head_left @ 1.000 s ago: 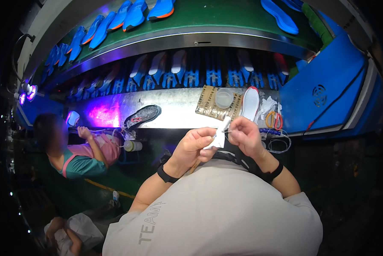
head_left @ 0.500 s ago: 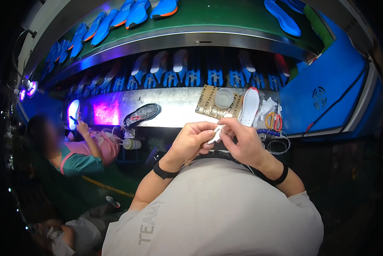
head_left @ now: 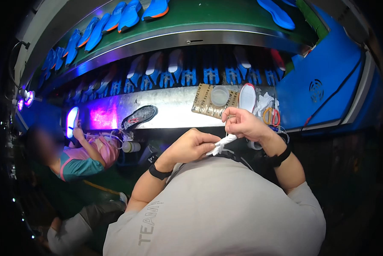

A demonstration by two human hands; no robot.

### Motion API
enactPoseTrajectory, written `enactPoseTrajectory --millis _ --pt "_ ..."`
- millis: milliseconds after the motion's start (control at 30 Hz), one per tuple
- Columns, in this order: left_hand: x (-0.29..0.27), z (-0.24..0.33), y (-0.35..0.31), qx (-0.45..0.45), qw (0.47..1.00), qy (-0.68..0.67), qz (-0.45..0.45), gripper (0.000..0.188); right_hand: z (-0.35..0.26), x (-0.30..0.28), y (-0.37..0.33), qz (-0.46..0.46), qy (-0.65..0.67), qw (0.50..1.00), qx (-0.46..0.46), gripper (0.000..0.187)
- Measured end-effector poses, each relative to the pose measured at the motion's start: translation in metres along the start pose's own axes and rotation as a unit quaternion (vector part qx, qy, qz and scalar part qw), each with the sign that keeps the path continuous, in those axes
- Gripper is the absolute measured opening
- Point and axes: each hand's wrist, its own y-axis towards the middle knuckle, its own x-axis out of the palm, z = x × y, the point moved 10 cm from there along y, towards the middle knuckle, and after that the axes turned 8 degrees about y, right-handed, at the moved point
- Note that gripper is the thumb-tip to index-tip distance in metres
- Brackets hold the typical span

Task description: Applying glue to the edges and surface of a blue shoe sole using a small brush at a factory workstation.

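From where I stand, the worker's left hand (head_left: 194,146) pinches a twisted white bundle (head_left: 224,143) between thumb and fingers, held low before the waist. The right hand (head_left: 248,124) is curled at the bundle's upper end; I cannot tell whether it grips the bundle or a strand.

Beyond the hands runs a bare-metal bench (head_left: 170,96). Near its right end lies a brown printed packet (head_left: 203,101) bearing a translucent round tub (head_left: 219,97); its contents cannot be made out. Beside these lie a white sole with a red toe (head_left: 247,99), crumpled white scraps (head_left: 265,102) and scissors (head_left: 277,118). A dark shoe (head_left: 139,117) rests further left.

Behind, blue soles (head_left: 129,15) lie on a green belt (head_left: 217,17). At left, a co-worker (head_left: 82,163) holds a sole (head_left: 72,121) near purple lamps (head_left: 28,98), beside a white bottle (head_left: 132,146).
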Motion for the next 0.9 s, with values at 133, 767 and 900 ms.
enactPoseTrajectory --millis 133,767,900 --pt "0.005 0.043 0.004 0.132 0.911 0.373 0.115 0.023 -0.017 0.007 0.002 0.080 -0.234 0.968 -0.039 0.020" --pt "-0.014 -0.001 0.009 0.083 0.965 -0.229 0.095 0.044 -0.042 0.016 -0.056 0.223 -0.324 0.851 -0.347 0.032" --pt "-0.009 0.007 0.007 0.098 0.975 -0.142 0.138 0.042 -0.024 0.014 -0.037 0.172 -0.134 0.933 -0.285 0.025"
